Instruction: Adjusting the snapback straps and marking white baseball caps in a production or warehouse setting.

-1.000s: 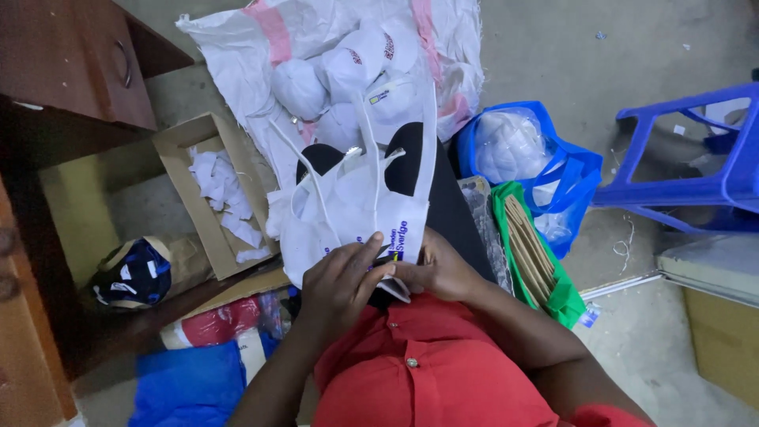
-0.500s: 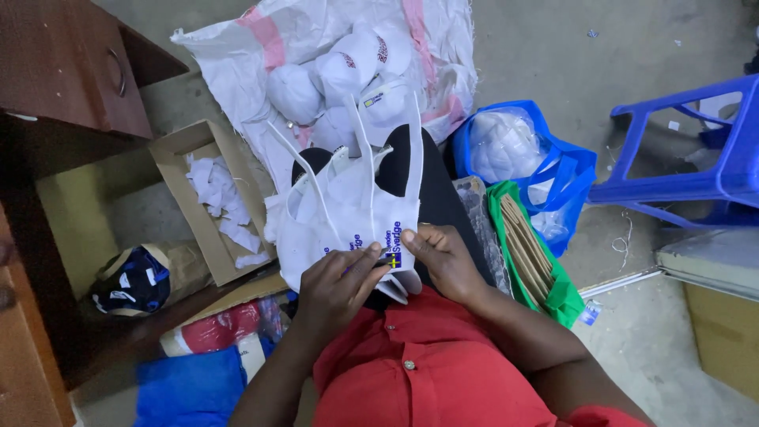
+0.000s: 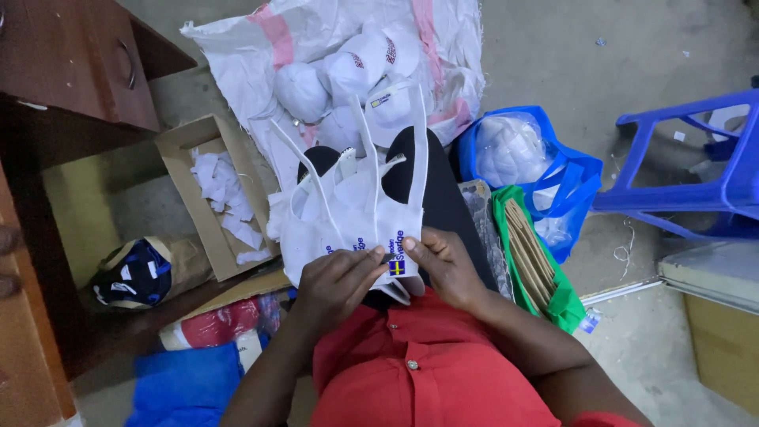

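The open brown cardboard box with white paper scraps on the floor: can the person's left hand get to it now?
Probably not at once: the left hand is gripping the stack of white fabric caps on the lap. The cardboard box lies open on that side, nothing between.

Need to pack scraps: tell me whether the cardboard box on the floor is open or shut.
Open: the cardboard box has its flaps spread, with white paper scraps showing inside.

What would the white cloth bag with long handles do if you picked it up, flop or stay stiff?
The white cloth bag with long handles would probably flop: it drapes in soft folds over the lap. It looks light, since the left hand and right hand pinch it only with fingertips. Its thin handles would likely dangle and could snag.
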